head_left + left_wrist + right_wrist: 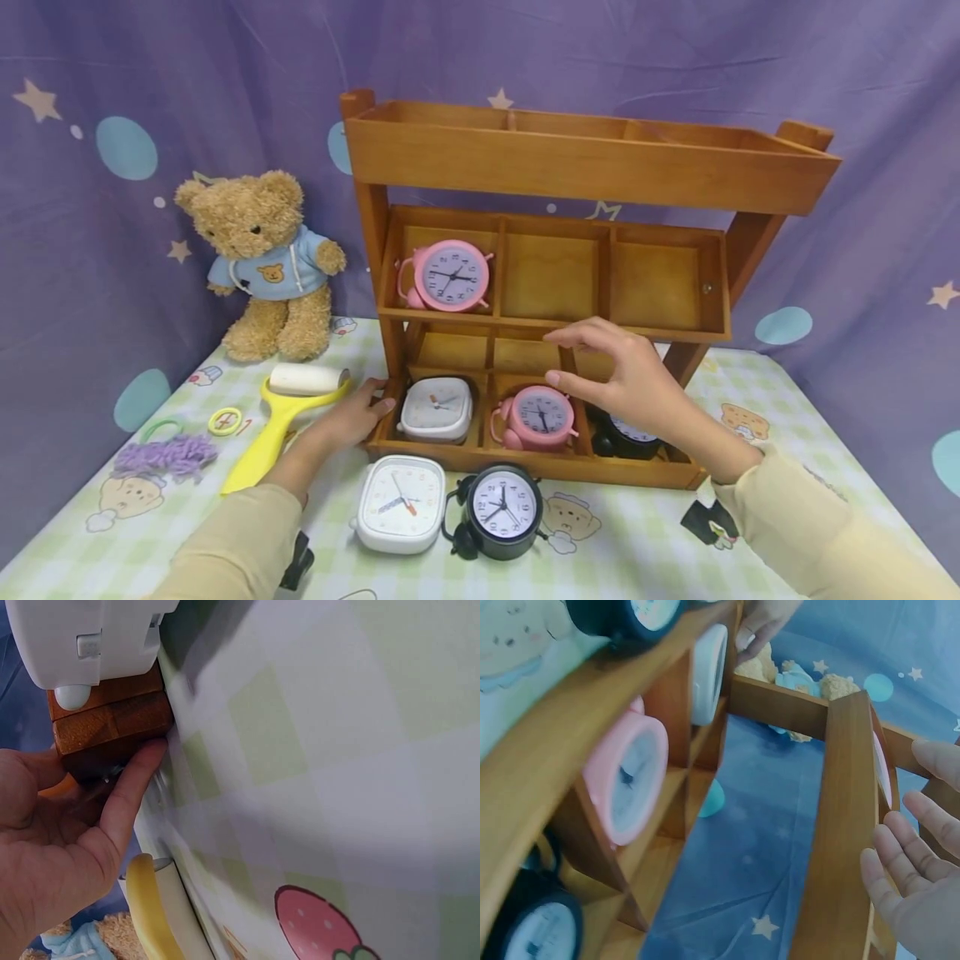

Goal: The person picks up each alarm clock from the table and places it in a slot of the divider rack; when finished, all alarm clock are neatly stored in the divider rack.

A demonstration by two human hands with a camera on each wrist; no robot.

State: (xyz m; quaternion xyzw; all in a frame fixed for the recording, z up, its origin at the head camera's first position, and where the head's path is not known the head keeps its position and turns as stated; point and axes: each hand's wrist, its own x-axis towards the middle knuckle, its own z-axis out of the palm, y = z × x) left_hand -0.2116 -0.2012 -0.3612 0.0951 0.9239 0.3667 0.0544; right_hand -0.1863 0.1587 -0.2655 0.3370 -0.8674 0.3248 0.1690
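At the lower left corner of the wooden shelf rack (592, 162), my left hand (351, 419) grips the end of the bottom tray (112, 724) between thumb and fingers. My right hand (618, 375) hovers in front of the rack with fingers spread and nothing in them. Just below it, a pink alarm clock (542, 417) lies tilted back in the bottom middle compartment. A white square clock (437, 408) fills the one to its left, and a black alarm clock (626, 437) the one to its right, partly covered by my right hand. Another pink alarm clock (452, 277) occupies the middle tier's left compartment.
In front of the rack lie a white square clock (401, 504) and a black alarm clock (502, 510). To the left are a yellow lint roller (273, 429), a purple fuzzy band (165, 456), small rings (225, 421) and a teddy bear (270, 267).
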